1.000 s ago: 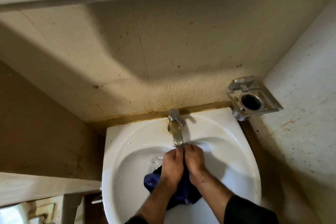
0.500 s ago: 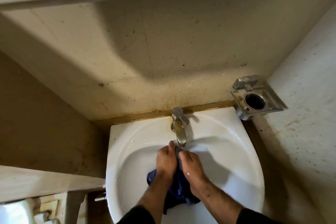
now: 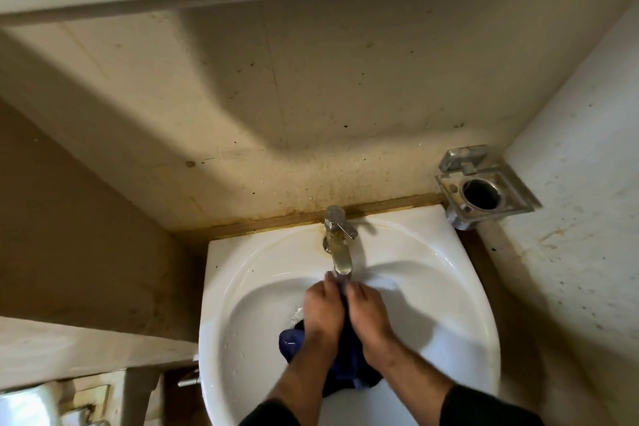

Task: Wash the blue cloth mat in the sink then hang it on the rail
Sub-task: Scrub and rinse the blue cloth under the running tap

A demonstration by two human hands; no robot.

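Since half a second ago my left hand [image 3: 323,309] has drawn level with my right hand [image 3: 368,313], both knuckles-up side by side under the tap [image 3: 340,254]. Both grip the blue cloth mat [image 3: 345,368], fingers curled round it. It is bunched in the sink [image 3: 449,294], trailing from my fingers back toward my wrists, equally near both hands.
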